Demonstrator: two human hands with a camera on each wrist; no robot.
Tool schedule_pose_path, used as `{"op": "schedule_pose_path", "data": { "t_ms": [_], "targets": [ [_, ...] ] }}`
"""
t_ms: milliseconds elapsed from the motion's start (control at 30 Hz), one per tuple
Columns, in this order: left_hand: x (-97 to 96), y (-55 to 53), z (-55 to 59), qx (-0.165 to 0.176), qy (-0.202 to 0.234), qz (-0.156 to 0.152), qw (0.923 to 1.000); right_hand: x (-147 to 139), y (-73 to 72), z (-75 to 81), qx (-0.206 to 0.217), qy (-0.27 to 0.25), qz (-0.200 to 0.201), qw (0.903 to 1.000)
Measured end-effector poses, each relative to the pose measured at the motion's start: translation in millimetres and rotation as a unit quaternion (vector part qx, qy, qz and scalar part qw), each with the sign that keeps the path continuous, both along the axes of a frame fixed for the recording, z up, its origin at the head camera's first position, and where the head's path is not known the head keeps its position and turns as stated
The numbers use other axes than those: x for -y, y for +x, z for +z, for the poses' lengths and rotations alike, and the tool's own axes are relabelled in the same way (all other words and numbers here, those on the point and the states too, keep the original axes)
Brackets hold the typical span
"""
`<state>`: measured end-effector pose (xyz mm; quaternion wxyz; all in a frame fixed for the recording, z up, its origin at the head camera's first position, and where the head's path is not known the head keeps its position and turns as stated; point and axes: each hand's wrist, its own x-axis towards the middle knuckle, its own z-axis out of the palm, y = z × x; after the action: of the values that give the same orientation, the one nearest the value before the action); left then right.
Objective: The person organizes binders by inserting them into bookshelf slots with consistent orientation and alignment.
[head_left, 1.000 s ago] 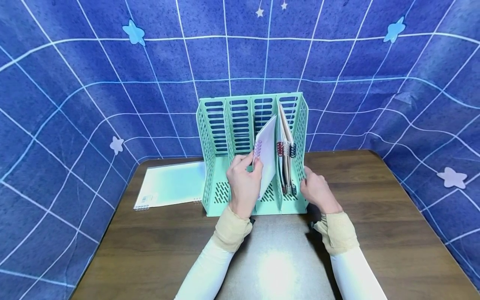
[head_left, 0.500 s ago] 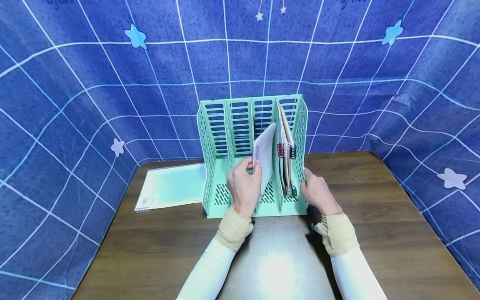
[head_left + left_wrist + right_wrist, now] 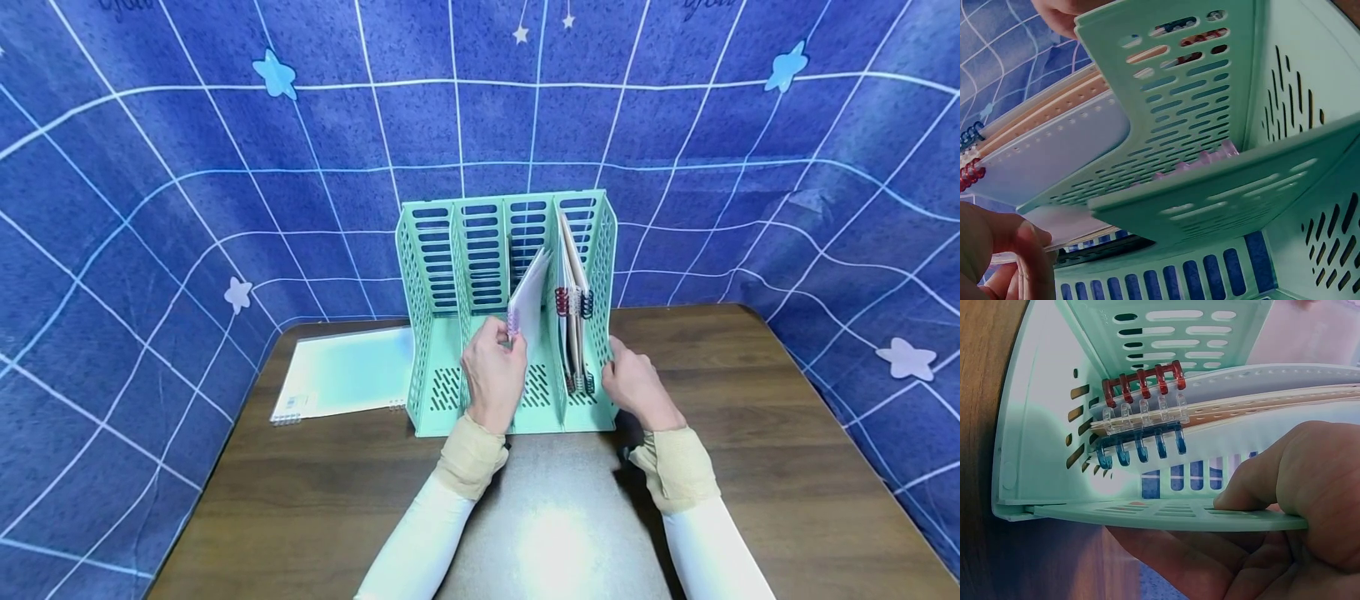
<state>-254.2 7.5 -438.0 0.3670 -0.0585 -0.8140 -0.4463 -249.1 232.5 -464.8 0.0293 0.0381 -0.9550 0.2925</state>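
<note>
A mint-green file rack [image 3: 444, 354] with upright dividers stands on the table. My left hand [image 3: 491, 371] pinches the ringed edge of a pale notebook [image 3: 532, 304] with purple rings. That notebook leans tilted inside the third compartment from the left; its lower purple rings [image 3: 1191, 165] show behind a divider in the left wrist view. My right hand [image 3: 637, 382] grips the rack's right side wall [image 3: 1172, 515], thumb inside and fingers outside. In the rightmost compartment stand several ring notebooks, with red rings [image 3: 1144, 384], clear rings [image 3: 1145, 414] and dark blue rings [image 3: 1140, 445].
A pale blue-green ring notebook [image 3: 348, 373] lies flat on the wooden table [image 3: 315, 500], left of the rack. Behind the table hangs a blue cloth [image 3: 337, 125] with white lines and stars. A dark thin item [image 3: 1104, 250] shows beside the pale notebook.
The purple-ringed notebook has sunk lower and further back into its compartment, with my left hand following slightly. My right hand stays on the rack's side wall.
</note>
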Motion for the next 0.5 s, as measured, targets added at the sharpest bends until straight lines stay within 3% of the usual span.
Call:
{"op": "schedule_pose_path", "data": {
  "t_ms": [500],
  "targets": [
    [-4.0, -10.8, -15.6, 0.026, -0.013, 0.003, 0.9996, 0, -0.2, 0.5, -0.003, -0.001, -0.003, 1.0]
  ]
}}
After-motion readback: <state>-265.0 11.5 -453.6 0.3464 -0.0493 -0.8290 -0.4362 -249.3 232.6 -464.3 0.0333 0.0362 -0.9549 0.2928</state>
